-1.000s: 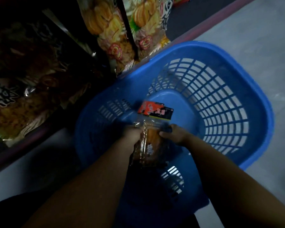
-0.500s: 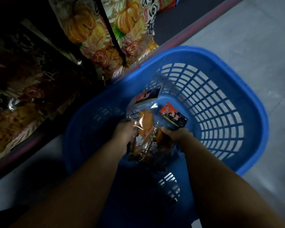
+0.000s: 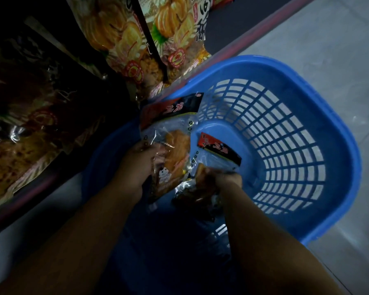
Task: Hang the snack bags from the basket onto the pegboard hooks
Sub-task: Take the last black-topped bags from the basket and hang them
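Lifting two snack bags out of the basket [image 3: 341,116], one per hand. Light is poor; detail is lost in the shadowed near half.

Far left: large snack packs [image 3: 124,39] with orange print hang or lean along the dark display, above a reddish shelf edge [image 3: 232,42]. No hook or pegboard surface can be made out from this angle.

Left of centre: left hand [image 3: 140,161] curled round the lower edge of the left snack bag [image 3: 170,133], a clear pouch with a red-and-black header card at its top. The bag stands nearly upright, header toward the display, clear of the basket floor. Forearm runs in from lower left, wrist about straight.

Right of centre: right hand [image 3: 227,179] clenched on the right snack bag [image 3: 218,152], same header, held lower and tilted right, over the solid basket floor. Exact finger placement is blurred. Dark wrapping bunches below this hand; whether that is more bags, cannot tell.

Right: basket's latticed wall, pale floor [image 3: 328,39] beyond.

Judgement: pickup is done, hanging not yet begun. To do it well, keep the bags apart so the film does not snag, shift each grip up toward the header, find the hang hole, and present one bag at a time squarely to a hook. The thin film may slip or crumple under a low grip.
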{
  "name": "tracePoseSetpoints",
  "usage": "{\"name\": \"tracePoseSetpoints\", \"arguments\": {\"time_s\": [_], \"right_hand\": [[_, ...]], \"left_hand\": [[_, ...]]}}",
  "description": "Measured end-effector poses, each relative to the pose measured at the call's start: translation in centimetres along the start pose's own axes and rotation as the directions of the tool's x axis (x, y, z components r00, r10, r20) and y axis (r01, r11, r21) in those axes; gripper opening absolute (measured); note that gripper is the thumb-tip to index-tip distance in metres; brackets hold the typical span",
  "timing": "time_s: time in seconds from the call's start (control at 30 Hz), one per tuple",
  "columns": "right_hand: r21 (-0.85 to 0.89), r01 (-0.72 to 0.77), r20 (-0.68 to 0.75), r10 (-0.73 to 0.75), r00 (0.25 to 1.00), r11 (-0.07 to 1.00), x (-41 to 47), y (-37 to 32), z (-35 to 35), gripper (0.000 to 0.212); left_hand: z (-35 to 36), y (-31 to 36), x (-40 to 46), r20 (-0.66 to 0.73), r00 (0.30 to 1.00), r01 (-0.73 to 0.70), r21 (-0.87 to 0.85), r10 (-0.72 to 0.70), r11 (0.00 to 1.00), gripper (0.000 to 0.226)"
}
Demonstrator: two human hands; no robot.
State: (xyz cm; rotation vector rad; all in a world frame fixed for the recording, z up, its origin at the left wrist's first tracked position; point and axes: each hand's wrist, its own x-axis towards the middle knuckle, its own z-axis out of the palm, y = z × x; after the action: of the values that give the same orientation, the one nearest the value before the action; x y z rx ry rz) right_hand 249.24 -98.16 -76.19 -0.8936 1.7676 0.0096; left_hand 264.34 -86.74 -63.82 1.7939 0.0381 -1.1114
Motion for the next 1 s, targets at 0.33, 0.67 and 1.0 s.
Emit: {"name": "tracePoseSetpoints", "arguments": {"time_s": [0.33,0.67,1.0], "right_hand": [[0.177,0.544,0.033,-0.557,0.83,0.82,-10.1,-7.7,-6.6,0.01],[0.313,0.623,0.049,-0.667,0.743,0.717,-40.3,-16.0,-16.5,0.032],[0.411,0.689,0.282,-0.801,0.527,0.598,-71.1,-25.8,-20.8,0.015]], "left_hand": [[-0.3,1.9,-3.7,-0.091,0.983,-0.179,-0.254,0.161,0.951,0.021],[-8.4,18.5,-28.0,-0.308,0.927,-0.297,-0.256,0.213,0.92,0.019],[-20.3,40.3,-52.5,-0.444,0.791,-0.538,-0.175,0.421,0.825,0.024]]}}
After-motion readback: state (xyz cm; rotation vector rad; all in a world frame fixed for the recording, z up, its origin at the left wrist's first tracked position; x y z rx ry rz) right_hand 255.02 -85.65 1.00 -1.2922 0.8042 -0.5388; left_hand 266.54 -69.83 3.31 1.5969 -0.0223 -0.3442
